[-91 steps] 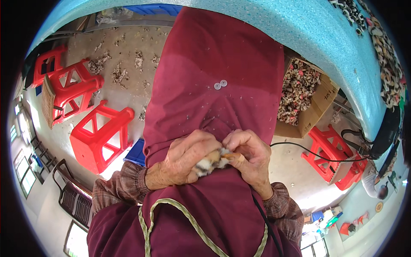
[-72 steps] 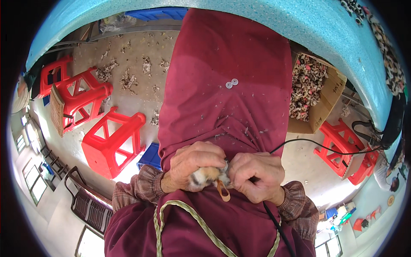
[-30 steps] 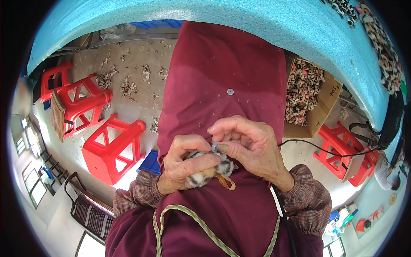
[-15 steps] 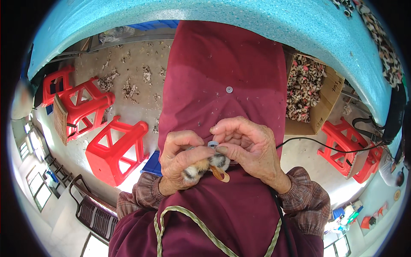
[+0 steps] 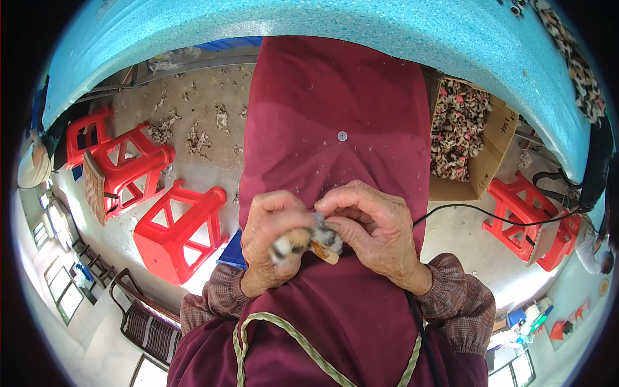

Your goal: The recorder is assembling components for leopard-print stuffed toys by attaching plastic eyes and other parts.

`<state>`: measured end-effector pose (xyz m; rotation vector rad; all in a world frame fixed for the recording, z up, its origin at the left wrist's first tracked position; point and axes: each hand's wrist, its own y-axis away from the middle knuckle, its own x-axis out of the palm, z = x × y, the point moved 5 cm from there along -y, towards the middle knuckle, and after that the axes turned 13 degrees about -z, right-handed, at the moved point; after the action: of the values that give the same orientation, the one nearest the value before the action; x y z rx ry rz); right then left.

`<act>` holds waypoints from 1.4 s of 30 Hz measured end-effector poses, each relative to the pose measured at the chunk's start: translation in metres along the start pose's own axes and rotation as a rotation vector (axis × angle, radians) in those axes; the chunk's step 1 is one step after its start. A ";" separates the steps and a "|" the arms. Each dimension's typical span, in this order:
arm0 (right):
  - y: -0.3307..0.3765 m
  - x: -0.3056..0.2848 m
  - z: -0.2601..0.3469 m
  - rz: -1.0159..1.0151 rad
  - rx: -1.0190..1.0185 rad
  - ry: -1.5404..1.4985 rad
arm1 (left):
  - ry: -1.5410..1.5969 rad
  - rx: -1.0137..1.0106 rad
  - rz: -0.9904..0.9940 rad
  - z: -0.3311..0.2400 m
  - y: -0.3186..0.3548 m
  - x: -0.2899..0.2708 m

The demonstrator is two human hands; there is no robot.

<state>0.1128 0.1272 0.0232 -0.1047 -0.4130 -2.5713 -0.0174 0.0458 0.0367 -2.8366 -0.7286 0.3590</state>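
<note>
Above my lap, my left hand (image 5: 267, 235) is wrapped round a small plush piece (image 5: 329, 240) of white, black and tan fur. A flat tan tab (image 5: 324, 253) sticks out from its underside. My right hand (image 5: 377, 229) is closed in a pinch at the plush's upper end, thumb and forefinger against a small pale plastic piece (image 5: 319, 219). That plastic piece is blurred and partly hidden by fingers. Farther off, a small round white disc (image 5: 342, 136) lies on the maroon cloth (image 5: 335, 84) stretched between my lap and the blue table.
The speckled blue table edge (image 5: 309, 26) curves across the far side. An open cardboard box (image 5: 495, 151) of furry pieces stands at the right. Red stools (image 5: 171, 238) stand on both sides, and fluffy scraps (image 5: 196, 140) litter the floor. A black cable (image 5: 474, 206) runs rightward.
My left fingers have shifted over the plush's top and are smeared by motion. The plush and its tab have turned slightly. My right hand has moved a little left.
</note>
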 end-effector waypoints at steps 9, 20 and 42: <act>0.004 -0.004 -0.019 -0.184 0.206 -0.201 | -0.128 -0.111 0.101 0.007 -0.006 0.007; 0.018 -0.001 -0.025 -0.028 0.248 -0.286 | -0.153 -0.193 0.167 0.007 -0.001 0.006; -0.004 -0.026 -0.059 -0.093 0.339 -0.247 | 1.032 -1.613 -0.003 0.048 0.031 0.019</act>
<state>0.1330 0.1252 -0.0376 -0.2871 -0.9593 -2.5445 -0.0012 0.0342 -0.0202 -3.2219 -0.8851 -2.5097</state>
